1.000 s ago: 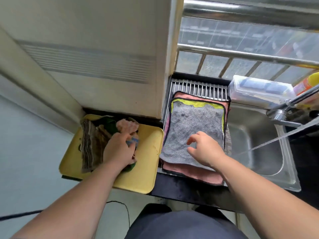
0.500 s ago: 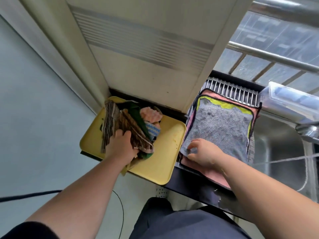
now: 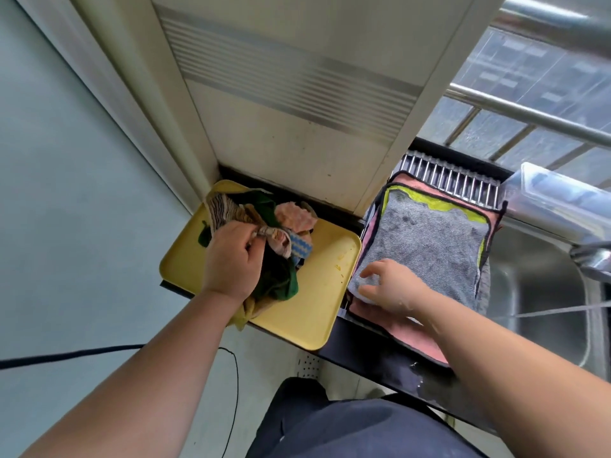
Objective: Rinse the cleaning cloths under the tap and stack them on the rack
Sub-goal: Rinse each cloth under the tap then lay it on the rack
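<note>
A heap of crumpled cleaning cloths [image 3: 291, 219], striped brown, green, pink and blue, lies on a yellow tray [image 3: 317, 292]. My left hand [image 3: 231, 259] grips the striped brown cloth [image 3: 224, 208] in that heap. To the right, a grey cloth [image 3: 426, 246] with a yellow-green edge lies flat on top of a pink cloth [image 3: 410, 332] on the metal rack [image 3: 449, 173]. My right hand [image 3: 390, 285] rests on the near left corner of the grey cloth, its fingers relaxed.
A steel sink [image 3: 542, 292] lies right of the rack, with the tap [image 3: 591, 259] at the frame's right edge. A clear plastic box [image 3: 558, 196] sits behind the sink. A pale wall panel [image 3: 297, 94] rises behind the tray. A black cable [image 3: 99, 353] crosses the floor.
My left hand has closed on the striped brown cloth and lifted it from the heap. My right hand slid to the grey cloth's near left corner. The view turned left.
</note>
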